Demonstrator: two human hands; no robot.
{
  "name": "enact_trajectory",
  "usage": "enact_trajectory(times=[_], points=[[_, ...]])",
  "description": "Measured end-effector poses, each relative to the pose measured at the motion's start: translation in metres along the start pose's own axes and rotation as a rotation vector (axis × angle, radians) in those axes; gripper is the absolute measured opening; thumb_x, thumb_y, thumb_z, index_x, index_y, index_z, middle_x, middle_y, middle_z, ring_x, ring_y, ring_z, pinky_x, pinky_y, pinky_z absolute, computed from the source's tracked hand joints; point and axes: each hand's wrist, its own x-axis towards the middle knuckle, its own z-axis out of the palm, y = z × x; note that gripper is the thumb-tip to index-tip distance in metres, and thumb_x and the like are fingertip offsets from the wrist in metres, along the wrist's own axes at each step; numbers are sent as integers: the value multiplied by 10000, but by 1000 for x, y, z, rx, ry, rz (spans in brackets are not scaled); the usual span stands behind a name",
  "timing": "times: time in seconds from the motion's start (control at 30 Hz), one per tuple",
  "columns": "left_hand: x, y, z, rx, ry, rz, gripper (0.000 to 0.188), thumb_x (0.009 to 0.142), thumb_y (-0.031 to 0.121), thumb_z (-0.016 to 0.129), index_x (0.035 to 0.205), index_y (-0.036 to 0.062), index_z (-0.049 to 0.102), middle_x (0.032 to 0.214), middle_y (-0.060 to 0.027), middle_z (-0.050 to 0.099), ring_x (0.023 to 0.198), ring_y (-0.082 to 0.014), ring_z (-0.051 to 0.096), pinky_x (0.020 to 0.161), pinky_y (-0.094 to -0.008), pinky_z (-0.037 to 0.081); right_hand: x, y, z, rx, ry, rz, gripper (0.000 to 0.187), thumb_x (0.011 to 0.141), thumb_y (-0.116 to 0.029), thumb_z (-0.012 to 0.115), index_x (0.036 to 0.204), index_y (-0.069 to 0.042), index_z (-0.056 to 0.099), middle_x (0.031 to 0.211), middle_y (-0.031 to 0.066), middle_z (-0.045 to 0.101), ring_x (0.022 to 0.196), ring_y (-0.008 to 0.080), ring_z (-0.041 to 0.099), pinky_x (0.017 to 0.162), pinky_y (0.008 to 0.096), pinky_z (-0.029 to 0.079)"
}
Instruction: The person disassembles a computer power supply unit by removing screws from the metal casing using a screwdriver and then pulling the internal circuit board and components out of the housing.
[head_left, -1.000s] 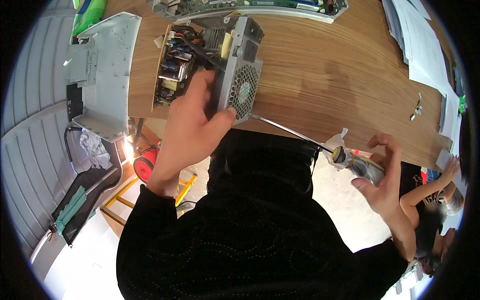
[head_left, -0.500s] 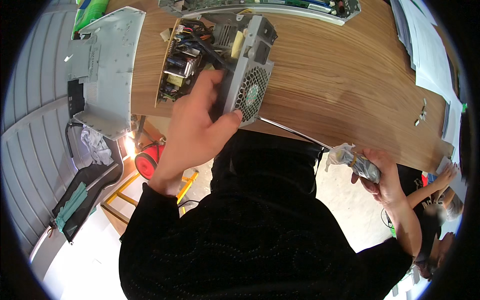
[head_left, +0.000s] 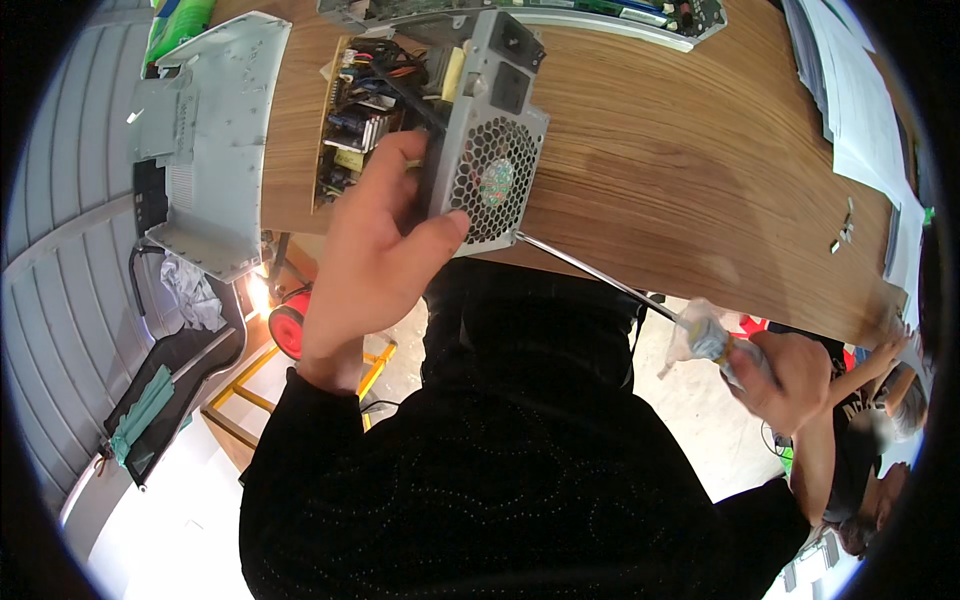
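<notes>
An opened computer power supply stands on the wooden table with its grey honeycomb fan grille turned to the right. Its circuit board, wires and parts lie exposed on the left. My left hand grips the lower edge of the metal casing, thumb against the grille and fingers inside behind it. In my right hand is a long screwdriver, its handle wrapped in clear plastic. The screwdriver's tip touches, or nearly touches, the casing's lower right corner.
A bent grey metal panel lies at the left, below a green package. Across the far edge sits a metal tray with circuit boards. Papers and small metal bits lie at right. Another person's arm shows far right.
The casing has tipped, so its grille faces me more fully. My right hand has turned over around the screwdriver handle and moved slightly right and down.
</notes>
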Motion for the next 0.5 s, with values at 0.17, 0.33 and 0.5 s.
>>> enact_trajectory(times=[0.17, 0.33, 0.5], points=[[4, -6, -3, 137, -28, 44, 484, 859, 27, 611, 1282, -60, 393, 949, -124, 674, 842, -100, 598, 741, -254, 484, 2, -14, -8, 592, -32, 686, 546, 774, -395, 730, 1110, 7, 576, 822, 93, 613, 565, 138, 548, 437, 252, 356], [2, -1, 1, 41, -26, 38, 497, 859, 28, 609, 1293, -64, 385, 946, -124, 676, 827, -103, 598, 732, -252, 484, -9, -17, -3, 606, 150, 887, 805, 753, -532, 772, 1198, 70, 476, 1082, 144, 561, 706, 191, 582, 587, 243, 435], [5, -2, -1, 59, -30, 7, 499, 859, 23, 605, 1296, -63, 380, 957, -124, 678, 850, -109, 608, 751, -262, 491, -11, -9, -26, 51, -85, 5, 468, 617, -202, 847, 1003, -30, 645, 773, 143, 608, 596, 295, 589, 458, 383, 454]])
